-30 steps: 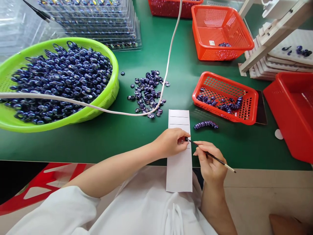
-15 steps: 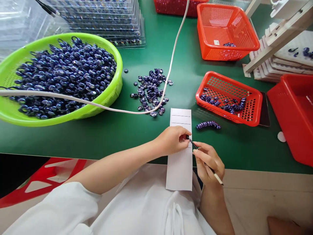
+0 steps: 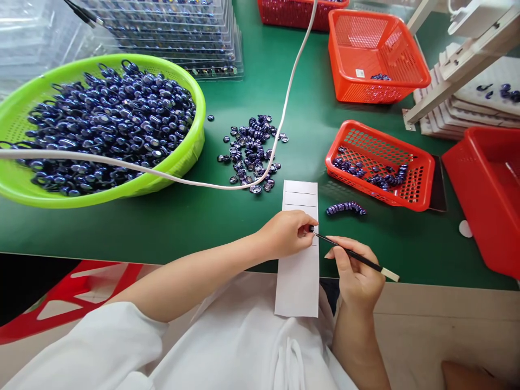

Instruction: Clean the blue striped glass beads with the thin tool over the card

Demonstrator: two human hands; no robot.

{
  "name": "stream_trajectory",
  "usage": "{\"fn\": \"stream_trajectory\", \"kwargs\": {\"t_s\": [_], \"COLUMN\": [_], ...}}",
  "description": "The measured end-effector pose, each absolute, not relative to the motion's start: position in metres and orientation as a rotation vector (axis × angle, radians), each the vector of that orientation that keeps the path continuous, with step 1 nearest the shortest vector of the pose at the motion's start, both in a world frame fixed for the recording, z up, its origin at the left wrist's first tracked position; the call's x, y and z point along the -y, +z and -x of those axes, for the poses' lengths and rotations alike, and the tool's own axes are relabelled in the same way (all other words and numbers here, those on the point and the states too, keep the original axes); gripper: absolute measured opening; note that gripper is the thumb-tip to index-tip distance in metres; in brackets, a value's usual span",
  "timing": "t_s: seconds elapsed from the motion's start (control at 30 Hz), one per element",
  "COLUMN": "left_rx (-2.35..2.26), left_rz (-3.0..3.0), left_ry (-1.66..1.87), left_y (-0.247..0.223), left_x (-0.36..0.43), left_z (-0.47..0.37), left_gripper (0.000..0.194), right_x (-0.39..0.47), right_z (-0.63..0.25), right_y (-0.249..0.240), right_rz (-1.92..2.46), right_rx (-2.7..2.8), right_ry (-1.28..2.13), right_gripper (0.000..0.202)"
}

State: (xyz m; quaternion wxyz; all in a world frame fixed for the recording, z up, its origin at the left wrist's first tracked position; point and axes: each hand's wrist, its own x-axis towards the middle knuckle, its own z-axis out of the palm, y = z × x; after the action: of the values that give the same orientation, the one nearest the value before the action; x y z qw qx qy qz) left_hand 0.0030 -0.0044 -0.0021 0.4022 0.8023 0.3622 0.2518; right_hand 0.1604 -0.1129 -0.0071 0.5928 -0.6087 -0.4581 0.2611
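Between thumb and fingers, my left hand (image 3: pixel 286 234) pinches a small dark shiny piece (image 3: pixel 311 229) above a white paper strip (image 3: pixel 298 287). My right hand (image 3: pixel 361 271) is closed round a thin black brush (image 3: pixel 361 259) with a pale end, its tip at the dark piece. The strip bears several ruled lines and hangs over the table's front edge. Right of the strip lies a curved row of dark blue pieces (image 3: pixel 346 208). A loose heap of similar pieces (image 3: pixel 254 149) is spread out behind my left hand.
A green basket (image 3: pixel 199 135) full of dark blue looped pieces stands left. A white cable (image 3: pixel 290 86) crosses the table. At right are a shallow red basket (image 3: pixel 379 197), a deeper red basket (image 3: pixel 379 93) and a red bin (image 3: pixel 483 216). Clear trays (image 3: pixel 174 43) are stacked behind.
My right hand has shifted right and swung the brush to a flatter angle, its pale end now further right and higher. My left hand keeps its pinch in nearly the same place.
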Motion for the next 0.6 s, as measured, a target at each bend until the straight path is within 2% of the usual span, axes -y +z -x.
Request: {"fn": "stream_trajectory", "kwargs": {"t_s": [0.3, 0.6], "left_rx": [-0.900, -0.911], "left_rz": [-2.050, -2.081], "left_ry": [0.598, 0.632], "left_y": [-0.0008, -0.0048], "left_x": [0.0044, 0.0057], "left_z": [-0.0029, -0.0033], "left_gripper": [0.025, 0.024], "right_x": [0.1132, 0.1137], "right_z": [-0.1632, -0.1635], "right_y": [-0.0076, -0.0117], "right_rz": [1.589, 1.634], "right_rx": [1.170, 1.154], "right_ry": [0.536, 0.522], "right_gripper": [0.016, 0.013]}}
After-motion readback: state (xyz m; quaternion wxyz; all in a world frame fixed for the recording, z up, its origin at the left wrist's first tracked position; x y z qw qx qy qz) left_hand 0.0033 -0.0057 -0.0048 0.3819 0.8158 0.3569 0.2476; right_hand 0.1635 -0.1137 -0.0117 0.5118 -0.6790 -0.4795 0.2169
